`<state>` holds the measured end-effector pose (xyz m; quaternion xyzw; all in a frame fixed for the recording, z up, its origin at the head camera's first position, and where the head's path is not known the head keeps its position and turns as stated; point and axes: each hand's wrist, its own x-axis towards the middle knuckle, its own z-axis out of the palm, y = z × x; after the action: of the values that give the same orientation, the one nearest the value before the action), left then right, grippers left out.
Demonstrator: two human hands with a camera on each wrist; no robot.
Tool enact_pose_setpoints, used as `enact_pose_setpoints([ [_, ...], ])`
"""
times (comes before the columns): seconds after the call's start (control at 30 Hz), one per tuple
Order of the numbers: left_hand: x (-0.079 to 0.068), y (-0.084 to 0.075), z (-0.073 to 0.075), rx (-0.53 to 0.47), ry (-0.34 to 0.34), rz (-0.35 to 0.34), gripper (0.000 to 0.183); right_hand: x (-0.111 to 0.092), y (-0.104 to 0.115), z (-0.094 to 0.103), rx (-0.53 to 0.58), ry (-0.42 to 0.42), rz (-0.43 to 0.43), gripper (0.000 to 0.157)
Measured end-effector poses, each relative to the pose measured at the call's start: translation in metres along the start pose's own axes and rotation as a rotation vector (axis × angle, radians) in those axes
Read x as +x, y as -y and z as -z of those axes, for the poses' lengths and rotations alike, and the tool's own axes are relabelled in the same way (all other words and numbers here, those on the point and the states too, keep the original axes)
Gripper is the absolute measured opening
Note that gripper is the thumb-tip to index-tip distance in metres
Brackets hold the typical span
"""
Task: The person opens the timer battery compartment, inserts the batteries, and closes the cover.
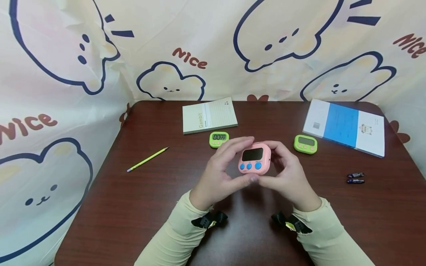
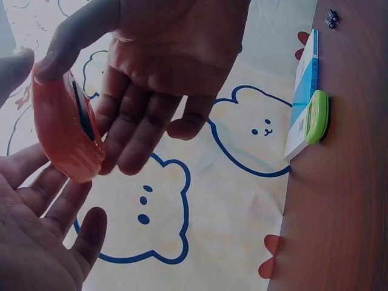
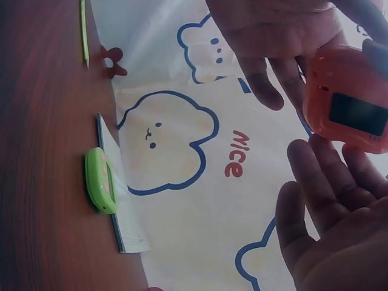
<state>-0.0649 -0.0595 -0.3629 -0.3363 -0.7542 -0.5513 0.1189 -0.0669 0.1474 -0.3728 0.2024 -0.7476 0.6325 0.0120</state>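
Between both hands, a pink digital timer [image 1: 254, 147] is held up above the table, its dark screen and several blue buttons facing the head camera. No digits show on the screen. My left hand [image 1: 217, 171] grips its left side, fingers at the top edge and thumb at the bottom. On the other side my right hand [image 1: 291, 175] holds it with the fingers by the right edge and the thumb below. The left wrist view shows the timer [image 2: 54, 124] edge-on; in the right wrist view its casing [image 3: 321, 91] and screen show between the hands.
Behind my left hand lies a green timer [image 1: 219, 139] with digits showing; another green timer [image 1: 305, 144] at right has a blank screen. A notebook [image 1: 213, 118], a blue-and-white book [image 1: 341, 125], a pencil [image 1: 148, 159] and two batteries [image 1: 355, 181] lie on the table [image 1: 110, 207].
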Motion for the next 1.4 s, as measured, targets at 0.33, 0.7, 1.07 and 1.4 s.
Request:
enact_pose_setpoints([
  [0.33,0.0,0.001,-0.001,0.089,0.062,0.055,0.072,0.002,-0.007,-0.004,-0.124,0.059,-0.023,0.063],
  [0.7,0.0,0.002,-0.002,0.044,0.008,0.057,0.07,0.003,-0.012,-0.008,-0.1,0.053,0.03,0.063],
  [1.07,0.001,0.003,0.002,0.049,-0.033,0.002,0.075,0.005,-0.013,-0.01,-0.077,0.048,0.094,0.065],
  [1.4,0.004,0.008,0.017,0.078,0.023,0.052,0.076,0.007,-0.007,-0.003,-0.059,-0.043,0.163,0.075],
])
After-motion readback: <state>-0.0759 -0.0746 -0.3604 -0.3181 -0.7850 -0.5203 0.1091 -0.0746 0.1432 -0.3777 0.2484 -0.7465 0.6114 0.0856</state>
